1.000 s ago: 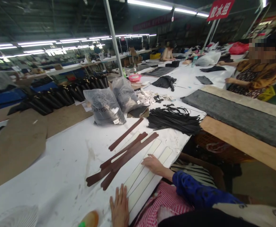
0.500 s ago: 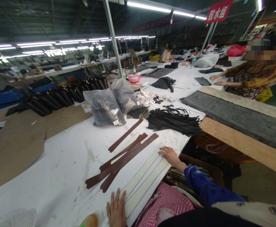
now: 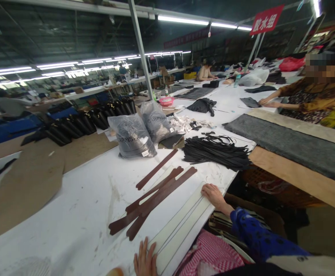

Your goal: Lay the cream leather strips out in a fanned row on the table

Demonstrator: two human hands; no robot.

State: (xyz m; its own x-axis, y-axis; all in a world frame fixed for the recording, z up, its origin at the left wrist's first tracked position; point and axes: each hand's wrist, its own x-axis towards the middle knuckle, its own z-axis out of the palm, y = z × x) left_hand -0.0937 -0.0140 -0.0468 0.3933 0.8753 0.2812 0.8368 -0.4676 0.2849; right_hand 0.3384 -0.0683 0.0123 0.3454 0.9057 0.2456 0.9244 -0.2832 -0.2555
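Observation:
Long pale cream strips (image 3: 175,227) lie side by side along the near table edge, thin dark lines between them. Flat at their near end, my left hand (image 3: 146,258) is open, fingers spread, fingertips touching the outer strip's edge. At the far end my right hand (image 3: 214,196) has its fingers bent together over the strip ends; its thumb is hidden. Just left of the pale strips, several brown strips (image 3: 167,188) with notched ends lie crossed on the white table (image 3: 89,214), a few pale strips among them.
A heap of black strips (image 3: 216,151) lies beyond my right hand. Two grey plastic bags (image 3: 134,136) stand behind the brown strips. A grey fabric sheet (image 3: 288,145) covers the boards at right, where a co-worker (image 3: 308,99) handles a dark piece. A metal post (image 3: 141,50) rises behind.
My right hand's fingers have gone from stretched out to bent over the strip ends. The gaps between the pale strips have narrowed. The whole view has shifted slightly.

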